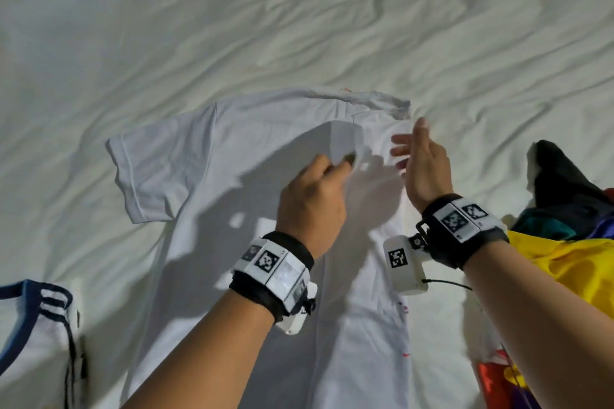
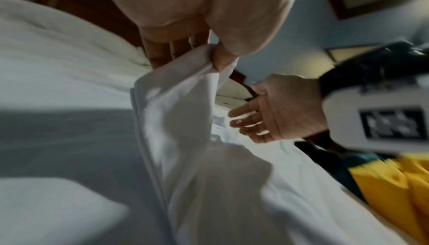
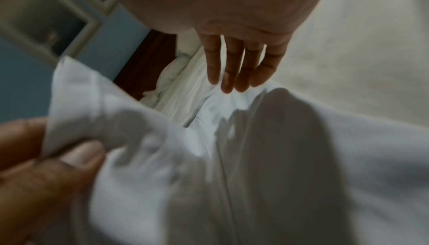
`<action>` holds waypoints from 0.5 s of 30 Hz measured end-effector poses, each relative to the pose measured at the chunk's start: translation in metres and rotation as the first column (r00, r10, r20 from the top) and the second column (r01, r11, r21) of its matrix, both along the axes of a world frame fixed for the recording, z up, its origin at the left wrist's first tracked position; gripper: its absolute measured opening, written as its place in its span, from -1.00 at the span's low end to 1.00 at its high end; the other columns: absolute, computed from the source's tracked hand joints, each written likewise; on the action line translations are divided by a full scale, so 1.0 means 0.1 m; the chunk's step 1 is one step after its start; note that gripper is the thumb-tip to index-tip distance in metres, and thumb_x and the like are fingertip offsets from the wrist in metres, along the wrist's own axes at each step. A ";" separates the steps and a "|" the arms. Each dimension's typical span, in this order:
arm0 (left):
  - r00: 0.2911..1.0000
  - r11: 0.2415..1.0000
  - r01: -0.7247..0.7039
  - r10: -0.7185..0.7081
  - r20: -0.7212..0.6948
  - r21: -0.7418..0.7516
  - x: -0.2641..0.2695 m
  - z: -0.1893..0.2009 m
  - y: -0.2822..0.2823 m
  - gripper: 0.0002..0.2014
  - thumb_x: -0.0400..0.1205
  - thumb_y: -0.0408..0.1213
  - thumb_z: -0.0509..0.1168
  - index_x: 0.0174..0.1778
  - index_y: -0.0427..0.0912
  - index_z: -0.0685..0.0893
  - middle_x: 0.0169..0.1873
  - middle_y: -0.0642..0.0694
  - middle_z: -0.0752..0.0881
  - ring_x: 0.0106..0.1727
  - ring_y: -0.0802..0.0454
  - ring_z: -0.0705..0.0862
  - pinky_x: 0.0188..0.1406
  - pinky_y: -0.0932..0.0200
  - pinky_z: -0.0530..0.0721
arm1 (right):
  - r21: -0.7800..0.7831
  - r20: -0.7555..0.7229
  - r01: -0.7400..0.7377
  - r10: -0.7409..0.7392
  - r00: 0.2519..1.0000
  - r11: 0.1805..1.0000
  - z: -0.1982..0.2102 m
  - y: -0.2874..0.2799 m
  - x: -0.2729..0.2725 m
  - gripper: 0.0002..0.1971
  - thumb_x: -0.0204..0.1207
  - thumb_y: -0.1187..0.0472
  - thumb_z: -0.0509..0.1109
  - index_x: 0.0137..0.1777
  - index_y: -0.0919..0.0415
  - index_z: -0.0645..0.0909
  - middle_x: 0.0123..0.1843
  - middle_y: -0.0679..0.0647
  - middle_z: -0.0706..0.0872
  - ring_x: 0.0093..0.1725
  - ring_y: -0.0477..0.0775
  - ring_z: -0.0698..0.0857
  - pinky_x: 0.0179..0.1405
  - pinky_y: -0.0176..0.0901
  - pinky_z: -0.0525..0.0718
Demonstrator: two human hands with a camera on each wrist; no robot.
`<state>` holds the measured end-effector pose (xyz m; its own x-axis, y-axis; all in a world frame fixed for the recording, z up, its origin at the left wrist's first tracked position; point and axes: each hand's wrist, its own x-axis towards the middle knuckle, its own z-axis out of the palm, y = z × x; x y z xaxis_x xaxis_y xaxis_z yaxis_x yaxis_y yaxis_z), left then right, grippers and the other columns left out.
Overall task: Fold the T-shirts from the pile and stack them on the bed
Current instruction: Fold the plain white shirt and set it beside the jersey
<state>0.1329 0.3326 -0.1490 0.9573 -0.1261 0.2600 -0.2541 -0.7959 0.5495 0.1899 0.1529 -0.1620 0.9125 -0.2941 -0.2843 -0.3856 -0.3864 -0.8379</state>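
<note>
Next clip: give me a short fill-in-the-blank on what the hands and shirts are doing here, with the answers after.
1. The left hand pinches a fold of the ____ T-shirt spread on the bed.
2. The right hand holds nothing; its fingers are ____.
3. The pile of unfolded clothes, with a yellow garment on it, lies on the person's ____ side.
4. The shirt's one visible spread sleeve lies on the person's ____ side.

Missing words: white; straight; right; left
</note>
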 end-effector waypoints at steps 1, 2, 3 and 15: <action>0.995 0.994 0.099 -0.100 0.006 0.049 -0.08 0.03 -0.05 -0.56 0.54 -0.53 0.25 0.30 -0.17 0.77 -0.22 -0.16 0.60 -0.35 -0.21 0.58 -0.47 0.06 0.54 | 0.097 -0.047 0.055 -0.050 0.998 0.994 0.05 -0.03 -0.10 -0.18 0.75 -0.36 -0.22 0.15 0.18 0.78 0.00 0.13 0.85 -0.03 0.15 0.80 -0.02 0.03 0.70; 0.983 0.978 0.186 -0.186 -0.006 0.097 -0.16 0.03 -0.10 -0.50 0.53 -0.55 0.22 0.35 -0.13 0.75 -0.22 -0.13 0.58 -0.36 -0.16 0.57 -0.44 0.08 0.53 | 0.160 -0.089 0.093 -0.079 0.993 0.983 0.07 -0.06 -0.19 -0.14 0.72 -0.40 -0.25 0.11 0.17 0.79 -0.04 0.14 0.86 -0.08 0.15 0.82 -0.08 0.02 0.70; 0.967 0.956 0.255 -0.254 -0.028 0.145 -0.24 0.01 -0.13 -0.47 0.53 -0.54 0.17 0.36 -0.11 0.74 -0.22 -0.12 0.56 -0.36 -0.14 0.56 -0.41 0.09 0.52 | 0.200 -0.130 0.122 -0.097 0.987 0.972 0.08 -0.10 -0.28 -0.10 0.69 -0.44 -0.27 0.08 0.17 0.79 -0.06 0.16 0.86 -0.09 0.16 0.83 -0.10 0.03 0.69; 0.971 0.885 0.232 -0.188 -0.146 0.403 -0.68 -0.30 0.06 -0.73 0.33 -0.50 0.41 -0.10 -0.14 0.76 -0.25 -0.09 0.61 -0.25 -0.18 0.55 -0.26 -0.01 0.42 | 0.045 -0.224 0.061 -0.049 0.973 0.997 -0.29 -0.21 -0.83 -0.81 0.46 0.09 0.58 0.05 0.08 0.81 -0.20 0.00 0.86 -0.13 0.07 0.84 0.01 0.09 0.83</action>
<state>0.0645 0.3388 -0.1794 0.9143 -0.4026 0.0441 -0.4024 -0.8905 0.2124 0.1073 0.1319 -0.1914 0.8072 -0.3219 -0.4948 -0.5844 -0.3183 -0.7464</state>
